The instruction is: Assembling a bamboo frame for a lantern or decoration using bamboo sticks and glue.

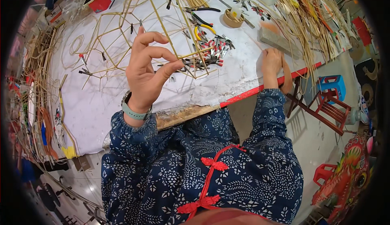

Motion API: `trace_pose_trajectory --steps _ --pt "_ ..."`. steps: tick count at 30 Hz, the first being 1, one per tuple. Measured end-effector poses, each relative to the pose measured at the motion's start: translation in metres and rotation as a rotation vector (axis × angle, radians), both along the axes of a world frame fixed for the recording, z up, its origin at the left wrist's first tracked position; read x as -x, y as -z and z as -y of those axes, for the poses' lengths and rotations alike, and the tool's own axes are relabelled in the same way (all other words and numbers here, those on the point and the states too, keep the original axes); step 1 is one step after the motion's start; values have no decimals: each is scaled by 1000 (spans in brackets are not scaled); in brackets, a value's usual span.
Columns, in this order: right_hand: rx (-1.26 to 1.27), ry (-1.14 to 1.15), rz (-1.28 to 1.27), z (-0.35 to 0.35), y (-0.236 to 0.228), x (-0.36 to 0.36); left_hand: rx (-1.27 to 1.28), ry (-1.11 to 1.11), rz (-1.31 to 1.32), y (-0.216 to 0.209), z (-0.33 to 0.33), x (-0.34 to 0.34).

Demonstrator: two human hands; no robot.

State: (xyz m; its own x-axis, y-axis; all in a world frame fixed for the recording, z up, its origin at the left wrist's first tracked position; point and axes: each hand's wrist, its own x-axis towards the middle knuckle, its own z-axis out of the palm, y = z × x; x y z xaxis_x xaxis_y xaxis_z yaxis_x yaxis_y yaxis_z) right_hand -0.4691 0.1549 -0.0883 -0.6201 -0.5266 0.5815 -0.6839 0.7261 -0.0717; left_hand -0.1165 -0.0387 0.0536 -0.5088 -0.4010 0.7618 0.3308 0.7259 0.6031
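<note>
Bamboo frame (134, 30), built of thin yellow strips joined into hexagonal cells, lies on the white-covered table (97, 103) and extends from the centre toward 11 o'clock. The left hand (147, 68) is raised over the frame's near edge, thumb and forefinger pressed together on one thin strip at the frame's lower right corner (the other fingers are curled above, clear of the strip). A pale green wristband (134, 112) sits on that wrist. Just beyond the pinch, toward 1 o'clock, lies a heap of small clips (211, 52) with red and dark handles, and past it yellow-handled pliers (204, 29) and a roll of tape (233, 18). The right hand (273, 67) rests at 3 o'clock on the table's red front edge (260, 89), fingers folded over the edge; it holds nothing that can be seen. A grey block (279, 41) lies just above this hand. Loose bamboo strips (304, 18) are piled toward 1 o'clock. A small blue stool (331, 85) and a red wooden stool (329, 109) stand on the floor at 3 o'clock, well apart from the table.
</note>
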Motion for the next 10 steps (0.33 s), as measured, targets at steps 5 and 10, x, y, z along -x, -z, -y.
trace_pose_trajectory --steps 5,10 --pt "138 11 -13 2 1 -2 -12 1 -2 2 2 -4" --pt "195 66 29 1 11 7 -44 -44 -104 4 -1 -12"
